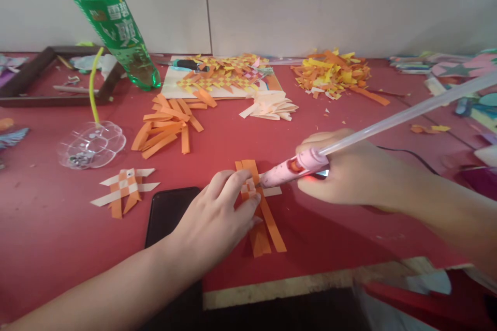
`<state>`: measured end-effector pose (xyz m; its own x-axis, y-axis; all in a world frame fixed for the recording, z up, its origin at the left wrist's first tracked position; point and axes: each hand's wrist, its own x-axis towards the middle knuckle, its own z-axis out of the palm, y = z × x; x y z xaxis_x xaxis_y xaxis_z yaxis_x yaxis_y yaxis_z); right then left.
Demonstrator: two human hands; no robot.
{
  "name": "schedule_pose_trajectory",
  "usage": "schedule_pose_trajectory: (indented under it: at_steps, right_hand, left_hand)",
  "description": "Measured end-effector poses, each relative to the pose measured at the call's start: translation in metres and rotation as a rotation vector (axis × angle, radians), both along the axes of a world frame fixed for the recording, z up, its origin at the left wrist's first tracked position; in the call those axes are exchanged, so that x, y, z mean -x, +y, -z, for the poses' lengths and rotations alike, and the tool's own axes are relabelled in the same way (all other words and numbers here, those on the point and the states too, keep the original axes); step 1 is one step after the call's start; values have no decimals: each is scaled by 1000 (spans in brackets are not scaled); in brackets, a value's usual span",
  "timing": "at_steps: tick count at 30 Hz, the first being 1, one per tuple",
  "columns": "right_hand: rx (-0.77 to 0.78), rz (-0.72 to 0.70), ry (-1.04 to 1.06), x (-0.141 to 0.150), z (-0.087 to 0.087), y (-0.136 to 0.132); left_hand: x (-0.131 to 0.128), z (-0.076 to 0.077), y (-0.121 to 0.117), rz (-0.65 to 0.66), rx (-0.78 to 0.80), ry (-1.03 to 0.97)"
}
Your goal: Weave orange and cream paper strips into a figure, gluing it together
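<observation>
My right hand [341, 176] is closed round a pink hot glue gun [285, 170], with a long clear glue stick [404, 111] running out of its back. The nozzle points left and meets the paper near my left fingertips. My left hand [225, 207] presses and pinches a small weave of orange paper strips [272, 220] and pale strips flat on the table. Part of that weave lies hidden under the fingers. To the left lies a woven paper fish [126, 189] in orange and cream with a googly eye.
A black phone [171, 212] lies by my left wrist. Loose orange strips [165, 121], pale strips [272, 105] and a yellow-orange scrap pile [334, 72] are behind. Also there: a green soda bottle [124, 31], clear dish [97, 145], dark frame [50, 98] and thin black cord [411, 154].
</observation>
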<state>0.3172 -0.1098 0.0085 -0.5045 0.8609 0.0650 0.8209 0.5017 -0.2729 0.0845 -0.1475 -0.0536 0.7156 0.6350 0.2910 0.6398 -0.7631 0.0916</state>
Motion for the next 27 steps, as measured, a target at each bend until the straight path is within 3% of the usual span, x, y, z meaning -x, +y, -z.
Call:
schedule_pose_trajectory:
  at_steps: [7,20,27]
  right_hand:
    - [-74,-33,-21,2,-2,1]
    - [-161,-77,-51,3,-3,0]
    - [-98,-50,-60,2,-3,1]
  left_hand:
    - [0,-1,-1,-18,47,6]
    - [1,1,-1,-4,-16,-18]
    - [2,0,-1,-14,1,0]
